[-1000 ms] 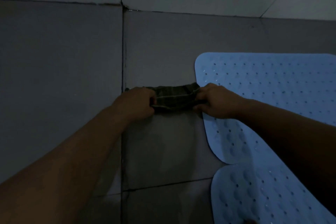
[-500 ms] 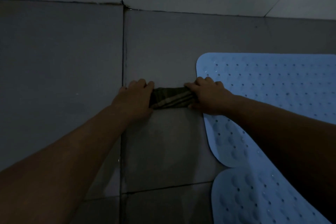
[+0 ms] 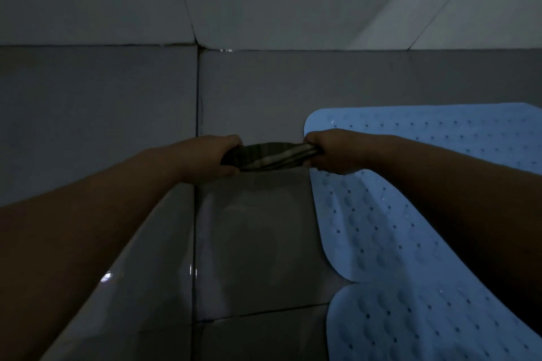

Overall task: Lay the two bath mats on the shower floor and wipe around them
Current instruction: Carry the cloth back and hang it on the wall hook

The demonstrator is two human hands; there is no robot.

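Note:
Two light blue bath mats with small holes lie flat on the grey tiled shower floor at the right: the far mat (image 3: 434,138) and the near mat (image 3: 410,328), their rounded corners almost touching. A dark striped cloth (image 3: 271,157) is stretched between both hands, just left of the far mat's corner. My left hand (image 3: 211,157) grips its left end, fingers curled. My right hand (image 3: 334,152) grips its right end, over the far mat's edge. Whether the cloth touches the floor I cannot tell.
Grey floor tiles (image 3: 258,243) with dark grout lines stretch left of the mats, with wet glints near the lower left. A pale tiled wall (image 3: 264,0) rises at the far edge of the floor.
Both hands closed into fists on the cloth's ends and pulled it taut. The view tilted up, showing more wall. The mats have not moved.

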